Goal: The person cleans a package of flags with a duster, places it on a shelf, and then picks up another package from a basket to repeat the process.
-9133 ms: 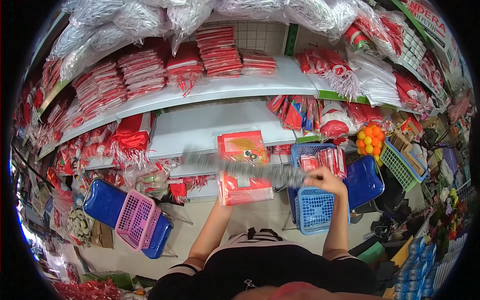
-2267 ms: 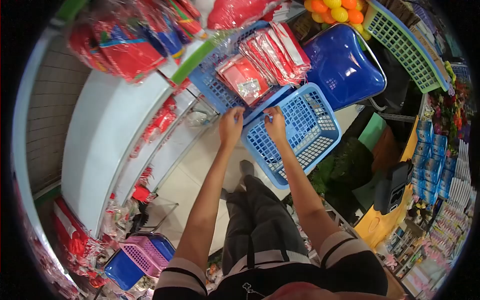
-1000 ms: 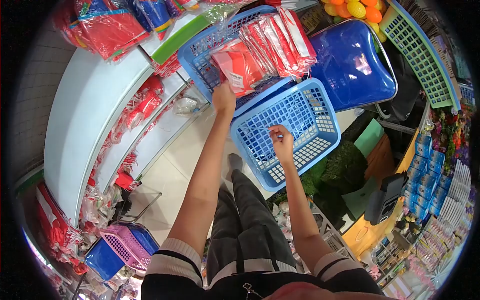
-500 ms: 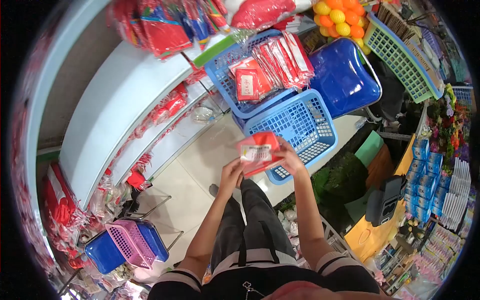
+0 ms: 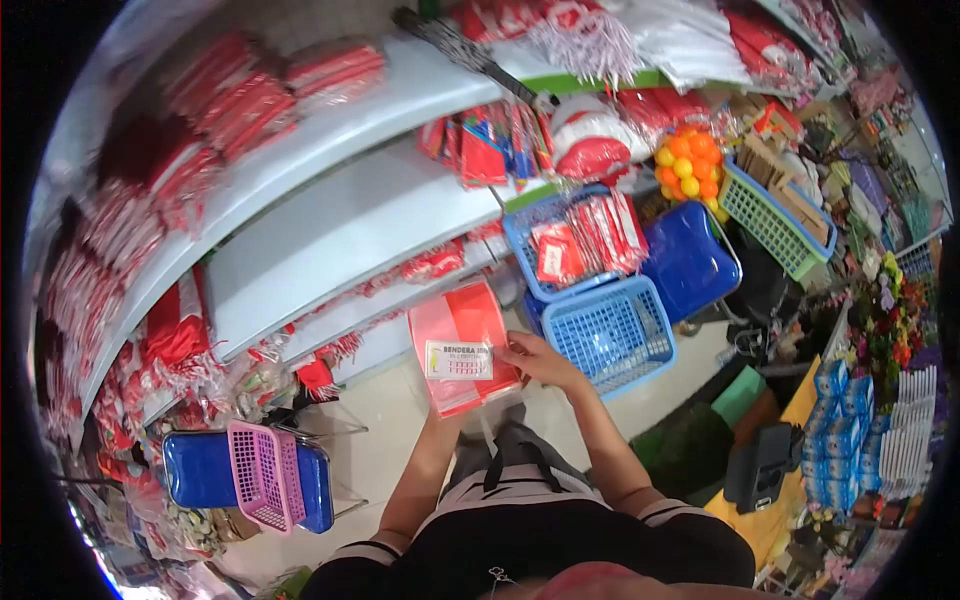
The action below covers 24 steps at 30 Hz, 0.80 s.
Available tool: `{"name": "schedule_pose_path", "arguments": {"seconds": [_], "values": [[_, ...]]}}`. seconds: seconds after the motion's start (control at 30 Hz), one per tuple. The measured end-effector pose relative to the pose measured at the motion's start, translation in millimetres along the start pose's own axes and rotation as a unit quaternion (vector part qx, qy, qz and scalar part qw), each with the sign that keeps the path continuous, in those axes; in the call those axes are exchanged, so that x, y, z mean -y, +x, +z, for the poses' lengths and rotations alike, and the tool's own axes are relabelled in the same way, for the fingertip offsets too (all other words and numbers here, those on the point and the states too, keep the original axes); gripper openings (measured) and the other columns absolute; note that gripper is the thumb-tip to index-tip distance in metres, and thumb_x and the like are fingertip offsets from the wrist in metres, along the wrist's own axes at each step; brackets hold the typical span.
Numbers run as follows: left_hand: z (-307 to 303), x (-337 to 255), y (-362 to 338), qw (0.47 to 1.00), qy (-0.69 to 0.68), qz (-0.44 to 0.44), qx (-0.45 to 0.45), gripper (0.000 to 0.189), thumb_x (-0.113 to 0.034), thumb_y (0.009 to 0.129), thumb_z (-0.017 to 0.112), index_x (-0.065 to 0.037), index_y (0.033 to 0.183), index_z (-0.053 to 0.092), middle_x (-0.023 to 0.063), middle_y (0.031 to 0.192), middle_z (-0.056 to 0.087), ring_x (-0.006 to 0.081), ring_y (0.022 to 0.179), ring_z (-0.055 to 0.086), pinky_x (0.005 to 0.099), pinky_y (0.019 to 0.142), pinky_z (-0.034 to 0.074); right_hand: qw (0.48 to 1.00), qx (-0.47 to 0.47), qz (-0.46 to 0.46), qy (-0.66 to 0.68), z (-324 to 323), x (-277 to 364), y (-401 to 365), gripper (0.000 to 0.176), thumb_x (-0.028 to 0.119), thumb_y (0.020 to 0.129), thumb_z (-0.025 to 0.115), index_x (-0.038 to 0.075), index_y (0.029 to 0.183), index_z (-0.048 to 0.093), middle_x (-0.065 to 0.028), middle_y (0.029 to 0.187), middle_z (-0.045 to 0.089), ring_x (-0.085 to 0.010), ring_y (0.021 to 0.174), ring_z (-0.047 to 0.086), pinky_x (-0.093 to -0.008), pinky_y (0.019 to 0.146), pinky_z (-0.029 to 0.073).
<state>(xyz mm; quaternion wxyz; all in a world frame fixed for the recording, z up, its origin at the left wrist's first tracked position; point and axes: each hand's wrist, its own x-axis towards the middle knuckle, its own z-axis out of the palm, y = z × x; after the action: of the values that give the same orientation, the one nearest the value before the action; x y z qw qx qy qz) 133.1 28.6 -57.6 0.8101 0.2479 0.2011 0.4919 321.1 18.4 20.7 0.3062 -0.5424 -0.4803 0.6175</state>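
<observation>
Red packet [image 5: 458, 315] above floor [image 5: 385, 430], near shelves [image 5: 330, 230]

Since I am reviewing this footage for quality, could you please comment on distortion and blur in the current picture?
Head view: fisheye distortion bows the upper pale shelf and leaves dark corners; head view: the stacked packages at upper left look soft; head view: the held red packet is clearer, though small print on its label is fuzzy.
</observation>
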Motion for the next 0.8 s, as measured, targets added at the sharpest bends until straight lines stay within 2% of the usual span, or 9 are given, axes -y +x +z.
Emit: {"name": "schedule_pose_path", "arguments": {"seconds": [0.03,0.07,0.13,0.2,0.37,0.5,0.6,0.73,0.8], "values": [[3,-13,-3,1.0,-0.011,0.014,-0.006,0.054,-0.043,0.087,0.052,-0.004,0.123,0.045,0.0148,0.118,0.054,0.0272,0.103,0.055,0.0413,0.089,0.048,0.994,0.002,0.016,-0.106,-5,17,6,0.02,0.017,0.087,0.057,0.002,0.101,0.057,-0.0083,0.079,0.064,-0.0138,0.076,0.062,-0.0264,0.064,0.049],[6,-24,-4,0.999,-0.039,0.025,-0.007,0.054,-0.043,0.087,0.051,-0.004,0.123,0.045,0.0149,0.118,0.054,0.0272,0.103,0.055,0.0414,0.089,0.048,0.945,-0.121,-0.161,-0.258,-6,36,17,0.016,0.016,0.086,0.057,0.001,0.084,0.058,-0.0082,0.065,0.06,-0.0141,0.064,0.06,-0.0297,0.057,0.048],[8,-44,-9,0.996,-0.075,0.047,-0.01,0.054,-0.043,0.087,0.051,-0.004,0.123,0.045,0.0149,0.118,0.053,0.0273,0.104,0.055,0.0415,0.089,0.048,0.891,-0.273,-0.19,-0.307,-26,104,24,0.013,0.014,0.084,0.057,0.001,0.084,0.057,-0.0082,0.069,0.061,-0.0151,0.066,0.059,-0.0311,0.06,0.047],[8,-62,-15,0.993,-0.091,0.07,-0.009,0.054,-0.043,0.087,0.051,-0.004,0.123,0.045,0.0149,0.118,0.053,0.0274,0.104,0.055,0.0417,0.089,0.048,0.779,-0.403,-0.395,-0.275,-55,168,53,0.008,0.01,0.081,0.056,0.002,0.084,0.057,-0.0094,0.07,0.06,-0.0185,0.067,0.058,-0.0302,0.064,0.045],[9,-91,-37,0.986,-0.118,0.115,-0.015,0.054,-0.044,0.087,0.051,-0.004,0.123,0.045,0.015,0.118,0.053,0.0276,0.104,0.055,0.0421,0.089,0.048,0.614,-0.564,-0.235,-0.499,-98,290,157,0.037,0.027,0.078,0.06,0.002,0.106,0.054,-0.0204,0.111,0.054,-0.0378,0.103,0.051,-0.0419,0.082,0.046],[5,-105,-48,0.979,-0.14,0.148,-0.019,0.054,-0.044,0.087,0.05,-0.004,0.123,0.045,0.0151,0.119,0.053,0.0277,0.105,0.054,0.0424,0.089,0.047,0.731,-0.467,-0.046,-0.496,-124,283,236,0.036,0.024,0.082,0.053,0.004,0.112,0.058,-0.0191,0.116,0.057,-0.0397,0.107,0.054,-0.0435,0.083,0.049],[2,-117,-47,0.973,-0.154,0.171,-0.015,0.054,-0.044,0.088,0.05,-0.004,0.124,0.045,0.0152,0.119,0.053,0.0278,0.105,0.054,0.0426,0.089,0.047,0.741,-0.445,-0.079,-0.496,-141,268,251,0.034,0.024,0.082,0.051,0.003,0.108,0.06,-0.0191,0.109,0.061,-0.0369,0.096,0.061,-0.0448,0.077,0.051],[-6,-137,-40,0.967,-0.174,0.187,-0.003,0.054,-0.044,0.088,0.05,-0.004,0.124,0.044,0.0153,0.119,0.053,0.028,0.106,0.054,0.0429,0.09,0.047,0.741,-0.514,-0.11,-0.418,-98,249,142,0.038,0.033,0.084,0.05,-0.002,0.093,0.063,-0.0238,0.093,0.063,-0.039,0.089,0.061,-0.0448,0.076,0.049],[-11,-146,-34,0.964,-0.185,0.191,0.008,0.054,-0.044,0.088,0.049,-0.004,0.124,0.044,0.0153,0.119,0.053,0.028,0.106,0.054,0.0431,0.09,0.047,0.687,-0.566,-0.238,-0.387,-96,201,108,0.046,0.042,0.084,0.053,-0.002,0.077,0.062,-0.0177,0.071,0.063,-0.0307,0.067,0.063,-0.0412,0.061,0.047]]}}
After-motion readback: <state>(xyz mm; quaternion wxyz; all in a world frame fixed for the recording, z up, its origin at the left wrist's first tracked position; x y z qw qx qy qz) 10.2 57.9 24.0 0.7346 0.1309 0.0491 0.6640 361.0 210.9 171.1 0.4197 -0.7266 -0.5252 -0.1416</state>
